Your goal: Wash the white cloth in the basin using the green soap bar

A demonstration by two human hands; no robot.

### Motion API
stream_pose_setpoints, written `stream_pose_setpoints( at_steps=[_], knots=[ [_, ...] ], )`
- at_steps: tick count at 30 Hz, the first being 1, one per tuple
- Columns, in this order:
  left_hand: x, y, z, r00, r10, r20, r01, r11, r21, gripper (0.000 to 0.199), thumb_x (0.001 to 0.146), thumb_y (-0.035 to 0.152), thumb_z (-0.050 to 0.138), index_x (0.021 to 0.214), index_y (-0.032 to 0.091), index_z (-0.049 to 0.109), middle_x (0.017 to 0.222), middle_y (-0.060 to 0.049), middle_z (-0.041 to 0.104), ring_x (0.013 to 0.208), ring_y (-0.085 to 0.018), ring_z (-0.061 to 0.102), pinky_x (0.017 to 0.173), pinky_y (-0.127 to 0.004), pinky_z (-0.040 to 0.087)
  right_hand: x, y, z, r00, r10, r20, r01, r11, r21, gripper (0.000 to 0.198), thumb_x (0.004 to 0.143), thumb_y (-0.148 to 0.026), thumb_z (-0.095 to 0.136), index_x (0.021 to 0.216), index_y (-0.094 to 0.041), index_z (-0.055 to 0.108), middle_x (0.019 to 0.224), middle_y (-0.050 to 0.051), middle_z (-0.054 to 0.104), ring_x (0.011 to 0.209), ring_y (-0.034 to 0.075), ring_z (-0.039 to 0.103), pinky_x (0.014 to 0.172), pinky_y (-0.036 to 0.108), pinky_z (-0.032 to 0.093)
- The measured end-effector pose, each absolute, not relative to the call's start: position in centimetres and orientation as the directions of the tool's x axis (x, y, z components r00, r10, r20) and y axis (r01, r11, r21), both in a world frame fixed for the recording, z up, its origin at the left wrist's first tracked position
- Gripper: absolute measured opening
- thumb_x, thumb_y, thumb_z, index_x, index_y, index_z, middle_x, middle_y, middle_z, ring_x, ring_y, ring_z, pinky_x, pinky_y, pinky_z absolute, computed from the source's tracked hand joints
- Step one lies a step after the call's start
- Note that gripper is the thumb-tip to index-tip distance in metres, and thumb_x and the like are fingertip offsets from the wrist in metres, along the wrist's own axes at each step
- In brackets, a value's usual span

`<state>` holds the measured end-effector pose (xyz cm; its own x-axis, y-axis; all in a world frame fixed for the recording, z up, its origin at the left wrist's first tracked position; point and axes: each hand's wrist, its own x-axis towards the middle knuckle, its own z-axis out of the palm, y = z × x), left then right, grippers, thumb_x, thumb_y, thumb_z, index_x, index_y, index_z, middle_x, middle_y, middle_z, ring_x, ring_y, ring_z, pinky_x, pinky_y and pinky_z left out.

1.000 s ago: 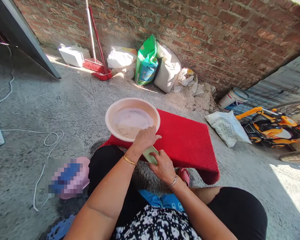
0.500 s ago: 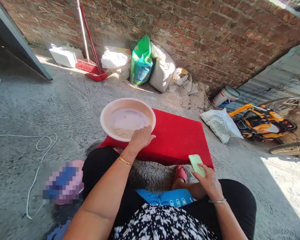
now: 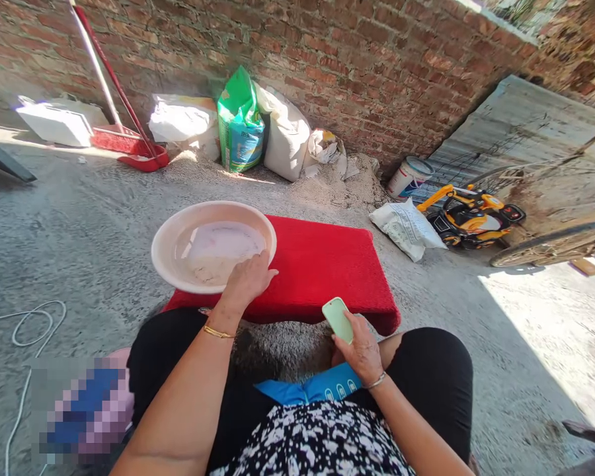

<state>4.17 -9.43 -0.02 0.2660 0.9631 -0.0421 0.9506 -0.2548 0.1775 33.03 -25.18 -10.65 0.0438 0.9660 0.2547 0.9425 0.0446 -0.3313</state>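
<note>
Nearest you, a printed top (image 3: 317, 439) and a blue cloth-like piece (image 3: 327, 390) lie in your lap, between dark-clad knees. Just beyond, your right hand (image 3: 359, 347) has its grip closed on a flat pale green piece (image 3: 337, 319), perhaps a phone case. The piece tilts up and away from you, near the bench's front edge; whether it touches the red cover, you cannot tell from here.

Farther left, your left hand (image 3: 245, 277) lies at the basin's near right rim, thumb out to the side. Fingertips hidden by the hand itself: cannot tell whether that grip hooks the rim or only rests there.

The pale pink basin (image 3: 168, 251) sits at the left end of the bench (image 3: 322, 258), water (image 3: 223, 241) inside.

On handling, by judgement: the green piece looks thin and smooth, so hold it well down its sides with thumb and fingers opposed; a wet surface would slip. Press only lightly on the rim, since a hard push on one side could tip or slop the water.

Farther off: a white bag (image 3: 407, 228) and yellow ride-on toy (image 3: 476, 221) to the right; a green sack (image 3: 240, 129) and red dustpan (image 3: 149, 155) along the brick wall (image 3: 357, 79).
</note>
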Motion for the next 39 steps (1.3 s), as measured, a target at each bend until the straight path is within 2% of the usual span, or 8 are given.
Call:
stream_pose_setpoints(
  at_steps=[6, 13, 16, 22, 24, 28, 31, 39],
  knots=[
    [4.2, -9.5, 0.0, 0.276, 0.961, -0.017, 0.952, -0.271, 0.143, 0.037, 0.09, 0.04, 0.05, 0.117, 0.014, 0.049, 0.103, -0.013, 0.067, 0.095, -0.028, 0.066, 0.077, -0.035, 0.051, 37.5, -27.1, -11.4, 0.348, 0.921, 0.178, 0.882, -0.257, -0.395, 0.069, 0.075, -0.042, 0.062, 0.138, -0.023, 0.04, 0.12, 0.01, 0.058, 0.103, 0.028, 0.061, 0.081, 0.04, 0.052],
    [4.2, -9.6, 0.3, 0.266, 0.963, -0.048, 0.956, -0.258, 0.139, 0.037, 0.091, 0.04, 0.049, 0.118, 0.015, 0.049, 0.104, -0.013, 0.067, 0.099, -0.028, 0.065, 0.079, -0.036, 0.051, 33.5, -26.0, -11.9, 0.11, 0.94, 0.322, 0.898, 0.045, -0.437, 0.07, 0.077, -0.033, 0.061, 0.14, -0.019, 0.036, 0.127, 0.013, 0.055, 0.116, 0.028, 0.054, 0.096, 0.045, 0.047],
    [4.3, -9.5, 0.3, 0.259, 0.964, -0.063, 0.96, -0.25, 0.124, 0.037, 0.091, 0.04, 0.049, 0.117, 0.015, 0.049, 0.106, -0.013, 0.067, 0.099, -0.028, 0.065, 0.079, -0.035, 0.051, 33.4, -25.3, -11.7, 0.094, 0.951, 0.293, 0.91, 0.038, -0.413, 0.068, 0.077, -0.03, 0.059, 0.14, -0.02, 0.036, 0.125, 0.013, 0.055, 0.113, 0.028, 0.054, 0.095, 0.045, 0.048],
    [4.5, -9.4, 0.3, 0.256, 0.965, -0.064, 0.963, -0.248, 0.107, 0.037, 0.091, 0.041, 0.049, 0.116, 0.014, 0.049, 0.104, -0.013, 0.067, 0.095, -0.028, 0.066, 0.078, -0.035, 0.051, 39.3, -26.2, -11.7, 0.462, 0.877, 0.129, 0.84, -0.386, -0.382, 0.063, 0.07, -0.038, 0.063, 0.128, -0.021, 0.045, 0.113, 0.011, 0.057, 0.104, 0.028, 0.056, 0.085, 0.043, 0.05],
    [4.5, -9.4, 0.3, 0.252, 0.966, -0.066, 0.964, -0.244, 0.108, 0.038, 0.09, 0.041, 0.049, 0.117, 0.014, 0.049, 0.104, -0.013, 0.067, 0.094, -0.027, 0.066, 0.078, -0.035, 0.051, 40.2, -26.6, -11.9, 0.539, 0.828, 0.156, 0.808, -0.455, -0.375, 0.06, 0.066, -0.039, 0.066, 0.119, -0.018, 0.049, 0.105, 0.011, 0.057, 0.101, 0.029, 0.056, 0.083, 0.043, 0.05],
    [4.5, -9.4, 0.4, 0.25, 0.965, -0.073, 0.965, -0.242, 0.102, 0.039, 0.091, 0.041, 0.048, 0.119, 0.014, 0.049, 0.102, -0.014, 0.067, 0.094, -0.027, 0.067, 0.079, -0.035, 0.051, 37.6, -26.4, -12.4, 0.192, 0.916, 0.353, 0.939, -0.067, -0.338, 0.047, 0.073, -0.028, 0.057, 0.117, -0.017, 0.048, 0.108, 0.012, 0.055, 0.105, 0.027, 0.053, 0.09, 0.044, 0.047],
    [4.4, -9.5, 0.3, 0.255, 0.965, -0.069, 0.964, -0.247, 0.1, 0.038, 0.091, 0.041, 0.048, 0.118, 0.014, 0.05, 0.104, -0.014, 0.067, 0.097, -0.028, 0.066, 0.08, -0.035, 0.051, 34.0, -25.4, -12.7, -0.087, 0.932, 0.351, 0.949, 0.185, -0.255, 0.047, 0.074, -0.019, 0.053, 0.12, -0.016, 0.048, 0.115, 0.013, 0.055, 0.108, 0.026, 0.052, 0.092, 0.042, 0.047],
    [4.5, -9.4, 0.0, 0.255, 0.965, -0.057, 0.963, -0.248, 0.111, 0.038, 0.091, 0.04, 0.049, 0.118, 0.014, 0.049, 0.103, -0.013, 0.067, 0.096, -0.028, 0.066, 0.08, -0.036, 0.05, 36.7, -25.1, -13.5, -0.028, 0.953, 0.3, 0.983, 0.081, -0.167, 0.046, 0.075, -0.019, 0.052, 0.12, -0.016, 0.047, 0.111, 0.013, 0.056, 0.101, 0.027, 0.052, 0.089, 0.044, 0.047]
  ],
)
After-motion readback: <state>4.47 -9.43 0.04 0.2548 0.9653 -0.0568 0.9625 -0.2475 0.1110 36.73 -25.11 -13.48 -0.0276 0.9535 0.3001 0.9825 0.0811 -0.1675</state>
